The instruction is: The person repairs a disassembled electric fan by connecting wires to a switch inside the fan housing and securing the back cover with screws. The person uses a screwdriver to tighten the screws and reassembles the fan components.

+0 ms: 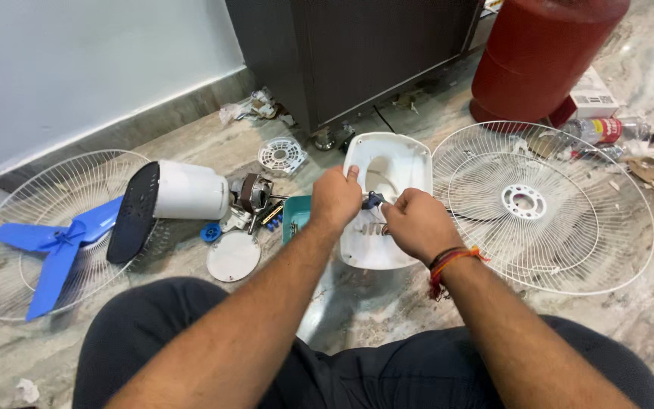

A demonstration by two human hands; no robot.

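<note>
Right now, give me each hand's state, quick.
Left hand: closed, gripping the white fan base shell at its edge.
Right hand: closed around a small blue-handled tool.

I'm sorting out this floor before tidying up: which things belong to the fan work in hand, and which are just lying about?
In hand: white fan housing, held by left hand; small blue tool in right hand.

Lying about: red cylinder, plastic bottle, cardboard box, paper scraps.
</note>
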